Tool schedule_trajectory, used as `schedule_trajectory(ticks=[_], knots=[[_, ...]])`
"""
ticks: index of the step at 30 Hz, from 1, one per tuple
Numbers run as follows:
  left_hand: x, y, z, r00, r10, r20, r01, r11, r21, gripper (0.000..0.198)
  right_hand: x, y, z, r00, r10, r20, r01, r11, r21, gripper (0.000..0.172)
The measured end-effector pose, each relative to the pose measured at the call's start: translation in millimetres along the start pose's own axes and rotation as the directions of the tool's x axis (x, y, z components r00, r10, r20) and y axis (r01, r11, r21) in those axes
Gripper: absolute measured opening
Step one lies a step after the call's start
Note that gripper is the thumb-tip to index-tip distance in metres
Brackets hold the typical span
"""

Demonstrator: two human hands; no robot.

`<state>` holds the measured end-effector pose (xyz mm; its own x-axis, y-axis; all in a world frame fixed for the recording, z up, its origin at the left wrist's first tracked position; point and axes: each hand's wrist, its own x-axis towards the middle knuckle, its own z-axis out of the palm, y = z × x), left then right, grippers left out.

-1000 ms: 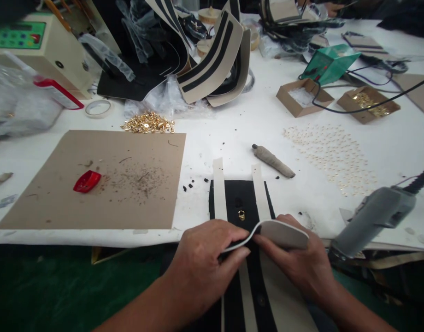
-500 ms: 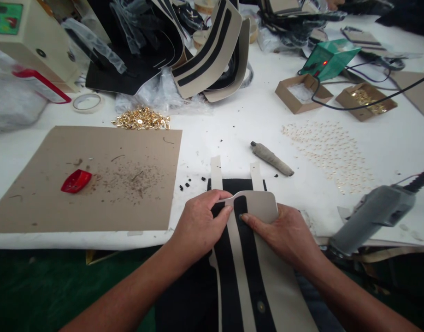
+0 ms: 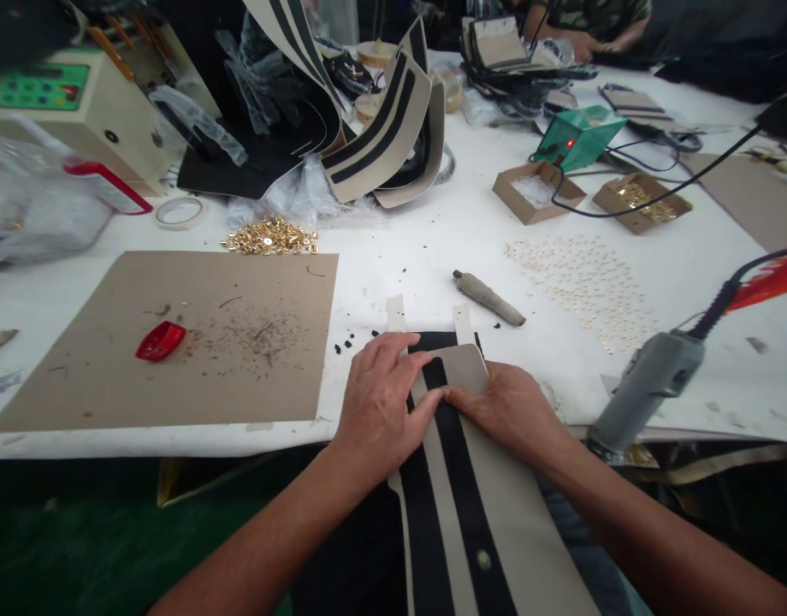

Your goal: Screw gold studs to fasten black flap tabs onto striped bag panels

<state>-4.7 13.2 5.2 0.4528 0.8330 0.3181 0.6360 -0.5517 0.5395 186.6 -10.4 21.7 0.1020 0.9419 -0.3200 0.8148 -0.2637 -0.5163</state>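
Note:
A beige panel with two black stripes (image 3: pixel 461 462) runs from the table edge down over my lap, a round metal piece (image 3: pixel 483 560) on its right stripe. My left hand (image 3: pixel 384 402) grips the panel's upper left side, thumb on the surface and fingers bent over the top. On the upper right edge my right hand (image 3: pixel 512 411) is closed, its thumb pressing the right stripe beside the left thumb. What lies under the thumbs is hidden. Beyond the panel's top are a black piece and two pale strips (image 3: pixel 463 323).
A grey-handled tool (image 3: pixel 650 393) stands at the right edge. Near it are a wrapped stick (image 3: pixel 489 298), scattered small gold pieces (image 3: pixel 586 287) and cardboard boxes (image 3: pixel 540 210). A brown board (image 3: pixel 258 342) holds a red dish (image 3: pixel 161 340). Another person's hands (image 3: pixel 582 44) show far back.
The view has shifted, showing more of the table's far side. My left fingers have spread over the panel's top, and its top corner has flattened. Both thumbs now meet on the right stripe.

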Motion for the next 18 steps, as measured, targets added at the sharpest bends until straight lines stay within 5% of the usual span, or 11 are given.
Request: schedule_trajectory(ticks=[5,13,16,18], knots=[[-12,5,14.6,0.998,-0.041,0.042,0.044,0.996,-0.075,0.029,-1,-1,-3,0.999,-0.044,0.01,0.045,0.999,-0.027,0.026],[-16,10,14.7,0.989,-0.14,0.048,0.145,0.982,-0.118,0.029,-10,2,-7,0.991,-0.118,-0.069,0.129,0.975,0.182,0.04],[-16,10,14.2,0.99,-0.137,0.037,0.14,0.983,-0.115,0.029,-24,15,-7,0.967,-0.138,-0.212,0.192,0.946,0.26,0.054],[-16,10,14.1,0.99,-0.135,0.027,0.138,0.984,-0.117,0.028,-42,29,-7,0.91,-0.161,-0.383,0.272,0.928,0.256,0.055]])
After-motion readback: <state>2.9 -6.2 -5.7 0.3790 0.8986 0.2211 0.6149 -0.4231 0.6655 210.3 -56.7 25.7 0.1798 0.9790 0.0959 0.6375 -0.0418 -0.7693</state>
